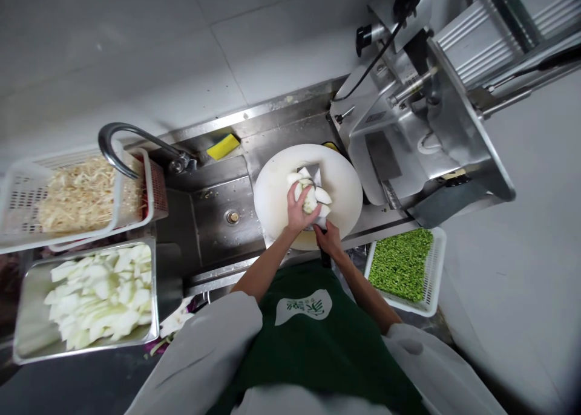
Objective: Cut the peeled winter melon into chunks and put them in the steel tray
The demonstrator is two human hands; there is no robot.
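A round white cutting board (272, 188) lies across the sink counter in front of me. Over it, my left hand (299, 212) is curled around a heap of pale cut vegetable pieces (310, 198) and presses them onto a wide blade. My right hand (330, 241) grips the black handle of this cleaver (325, 259). Much of its blade is covered by the pieces; a grey part shows at their far side. The exact kind of vegetable is hard to tell.
A metal tray (154, 294) of pale slices stands at left, below a white basket (22, 209) of bean sprouts. A faucet (131, 130) arches near the sink (218, 239). At right are a metal machine (476, 118), another cleaver (384, 155) and a basket (434, 276) of chopped greens.
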